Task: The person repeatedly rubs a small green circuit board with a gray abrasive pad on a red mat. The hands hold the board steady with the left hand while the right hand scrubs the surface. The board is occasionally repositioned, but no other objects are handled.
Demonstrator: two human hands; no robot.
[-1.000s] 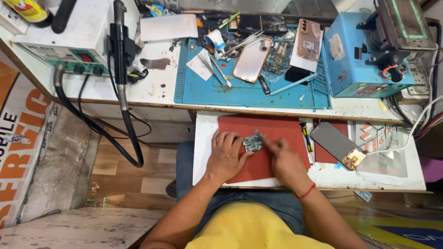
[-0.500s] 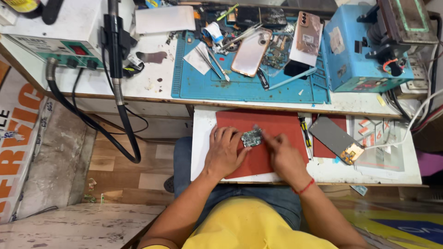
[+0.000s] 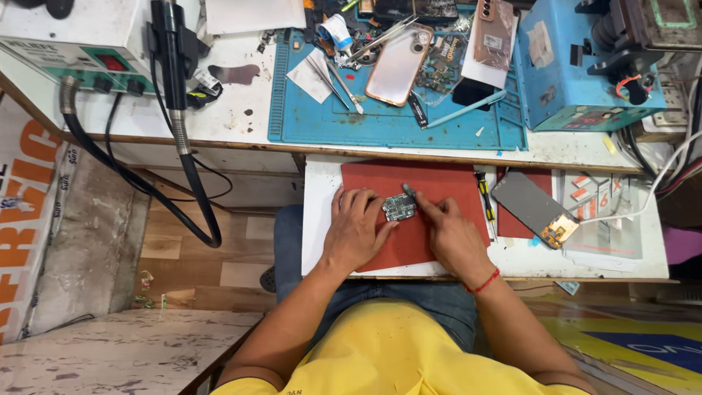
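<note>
The small circuit board (image 3: 399,207) lies on the red mat (image 3: 439,183), at the centre of the pull-out tray (image 3: 318,219). The left hand (image 3: 358,230) rests flat at the board's 8 o'clock, fingers spread, fingertips steadying its edge. The right hand (image 3: 447,232), at 4 o'clock, is closed around a thin tool (image 3: 409,192) whose tip meets the board's upper right corner. For good work: keep the board pinned flat, brace the wrist on the mat, and apply light, controlled pressure. A screwdriver (image 3: 484,196) lies at 3 o'clock.
</note>
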